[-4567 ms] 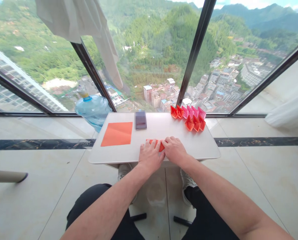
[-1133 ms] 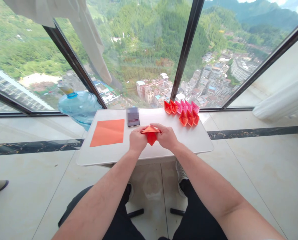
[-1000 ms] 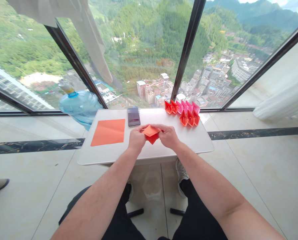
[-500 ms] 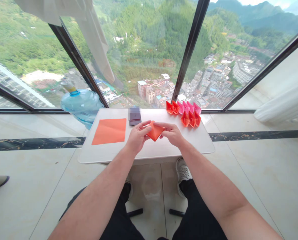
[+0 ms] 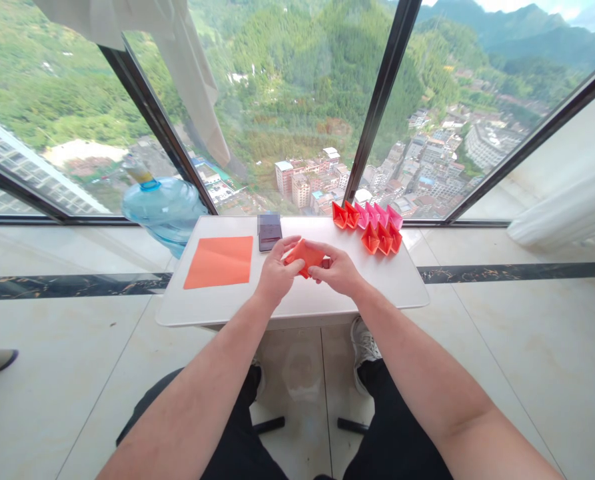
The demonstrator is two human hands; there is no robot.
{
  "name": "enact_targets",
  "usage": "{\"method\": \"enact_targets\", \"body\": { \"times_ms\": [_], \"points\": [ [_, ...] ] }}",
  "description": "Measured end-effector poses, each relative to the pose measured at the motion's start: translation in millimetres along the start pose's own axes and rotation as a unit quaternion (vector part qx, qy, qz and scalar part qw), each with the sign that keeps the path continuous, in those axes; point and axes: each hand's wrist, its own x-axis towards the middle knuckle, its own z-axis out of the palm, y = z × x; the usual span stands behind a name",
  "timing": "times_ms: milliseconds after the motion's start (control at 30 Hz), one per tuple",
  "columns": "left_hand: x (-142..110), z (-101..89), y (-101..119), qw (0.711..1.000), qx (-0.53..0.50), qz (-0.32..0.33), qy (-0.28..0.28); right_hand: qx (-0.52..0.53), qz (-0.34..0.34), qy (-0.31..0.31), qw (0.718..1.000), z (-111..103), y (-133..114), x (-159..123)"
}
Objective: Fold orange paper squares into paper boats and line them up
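Observation:
A small piece of folded orange paper (image 5: 307, 253) is held above the white table (image 5: 237, 307), between my two hands. My left hand (image 5: 278, 268) pinches its left side, thumb on the near face. On the right side, my right hand (image 5: 338, 268) grips it with thumb and fingers, which cover part of the edge. Flat on the table to the left lies an orange paper sheet (image 5: 220, 262) with a faint crease. Several folded red paper pieces (image 5: 382, 239) and pink paper pieces (image 5: 377, 215) stand in rows at the back right.
A phone (image 5: 270, 235) lies at the table's back edge, just beyond my left hand. Behind the table's left corner stands a big blue water bottle (image 5: 164, 210). Tall windows with dark frames (image 5: 384, 100) rise behind. My shoes (image 5: 364, 343) are under the table.
The folded orange paper has turned from a diamond facing me to a tilted shape. Both thumbs have shifted onto its near face. The things on the table have stayed put.

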Motion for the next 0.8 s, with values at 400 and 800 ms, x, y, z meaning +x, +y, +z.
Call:
{"method": "enact_targets", "body": {
  "times_ms": [400,800],
  "points": [
    [0.8,-8.7,-4.4,0.975,0.162,0.11,-0.103,0.018,0.005,-0.001,1.0,-6.3,-0.6,1.2],
    [2.4,-8.1,-5.4,0.971,0.193,0.11,-0.086,-0.043,-0.001,0.023,0.999,0.4,5.4,1.7]
  ]
}}
